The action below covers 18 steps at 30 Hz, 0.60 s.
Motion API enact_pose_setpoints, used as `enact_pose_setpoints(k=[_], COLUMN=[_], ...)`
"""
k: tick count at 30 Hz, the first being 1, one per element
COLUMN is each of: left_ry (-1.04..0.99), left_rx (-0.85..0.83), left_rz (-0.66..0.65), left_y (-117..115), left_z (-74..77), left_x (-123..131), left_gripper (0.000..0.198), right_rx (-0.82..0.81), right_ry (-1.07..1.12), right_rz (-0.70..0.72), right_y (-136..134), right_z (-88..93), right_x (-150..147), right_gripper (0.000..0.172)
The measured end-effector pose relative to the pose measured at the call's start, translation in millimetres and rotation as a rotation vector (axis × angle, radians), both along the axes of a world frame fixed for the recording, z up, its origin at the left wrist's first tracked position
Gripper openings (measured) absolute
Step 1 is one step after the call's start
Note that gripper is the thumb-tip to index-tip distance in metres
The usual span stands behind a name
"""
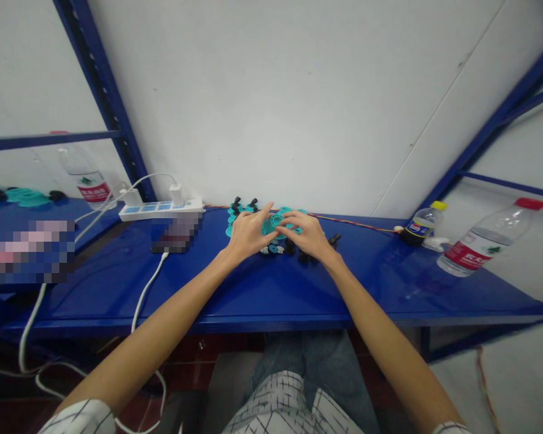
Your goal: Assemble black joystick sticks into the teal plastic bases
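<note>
The left hand [248, 234] and the right hand [305, 236] are reaching forward together, and their fingers are spreading over a flat turquoise plastic piece [268, 226]. The fingertips are touching it or lying just above it, but I cannot tell if the hands are really grasping it or only resting there. The piece is lying on a blue metal shelf [117, 295], near the white wall and between the two hands. Black plastic clips [238, 205] are standing along its edge, and small round pieces [271, 248] are lying just below it. On the right, a water bottle [484, 241] and a Pepsi bottle [423, 223] are standing well apart. On the left, a power strip [160, 210] is lying against the wall.
</note>
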<state>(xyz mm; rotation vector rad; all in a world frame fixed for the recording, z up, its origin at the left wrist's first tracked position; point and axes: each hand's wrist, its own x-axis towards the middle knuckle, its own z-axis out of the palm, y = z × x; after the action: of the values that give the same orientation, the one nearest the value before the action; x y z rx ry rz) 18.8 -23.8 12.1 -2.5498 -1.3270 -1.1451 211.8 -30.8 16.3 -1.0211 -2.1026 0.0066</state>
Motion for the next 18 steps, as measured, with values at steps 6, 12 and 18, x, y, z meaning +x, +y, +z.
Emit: enact_pose_setpoints(k=[6,12,18], left_ry=[0.025,0.022,-0.003], left_rx=[0.03,0.034,0.025], left_rz=[0.01,0.157,0.198], left_y=[12,27,34], left_z=[6.4,8.1,5.8], left_x=[-11,-31,-40], left_gripper=[0.072,0.03,0.029], right_rx=[0.022,-0.118,-0.283], right_ry=[-0.062,-0.274,-0.492], right_rz=[-0.182,-0.39,-0.511], right_y=[19,83,129], right_z=[20.1,38.5,17.1], right_x=[4,-7,-40], right_gripper=[0.03,0.038,0.039])
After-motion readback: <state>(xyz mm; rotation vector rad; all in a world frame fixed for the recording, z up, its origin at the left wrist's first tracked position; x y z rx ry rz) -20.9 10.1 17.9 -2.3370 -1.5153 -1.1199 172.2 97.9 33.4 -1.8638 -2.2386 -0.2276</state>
